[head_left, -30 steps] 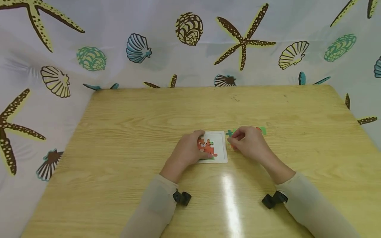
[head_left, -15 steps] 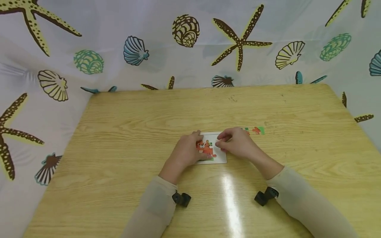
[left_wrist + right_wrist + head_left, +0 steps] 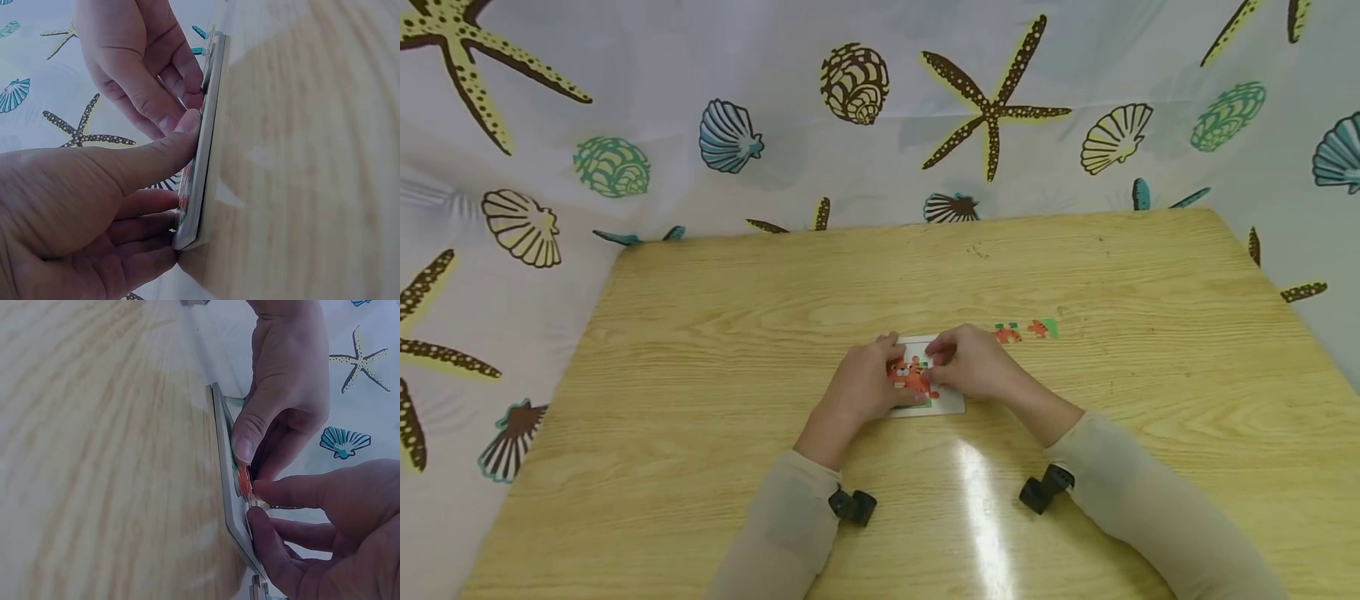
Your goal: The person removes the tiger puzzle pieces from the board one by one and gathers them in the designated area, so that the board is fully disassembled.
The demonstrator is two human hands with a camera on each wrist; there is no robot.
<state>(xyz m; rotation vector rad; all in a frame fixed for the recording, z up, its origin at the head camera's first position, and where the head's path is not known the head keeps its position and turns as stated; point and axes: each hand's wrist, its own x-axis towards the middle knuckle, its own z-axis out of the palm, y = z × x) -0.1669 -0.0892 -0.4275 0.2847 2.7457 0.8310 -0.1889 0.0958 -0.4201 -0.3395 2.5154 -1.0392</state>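
A flat white jigsaw puzzle board (image 3: 953, 405) lies on the table, its left part covered by joined pieces (image 3: 913, 382) showing an orange tiger-like animal on green. My left hand (image 3: 859, 379) holds the board at its left side. Its thumb presses on the joined pieces, and the other fingers sit along the far left edge. Over the middle of the board, my right hand (image 3: 973, 363) pinches a small puzzle piece (image 3: 257, 504) between thumb and fingers, right at the edge of the joined part. The fingers hide most of that piece.
Beyond the right hand, loose orange and green puzzle pieces (image 3: 1007, 335) lie on the wooden table (image 3: 760, 333), with another puzzle piece (image 3: 1043, 327) farther right. A white cloth (image 3: 797, 150) printed with shells and starfish hangs behind the table.
My right hand has moved left from the loose pieces to over the board, bringing a piece with it. The left hand has kept its hold on the board.
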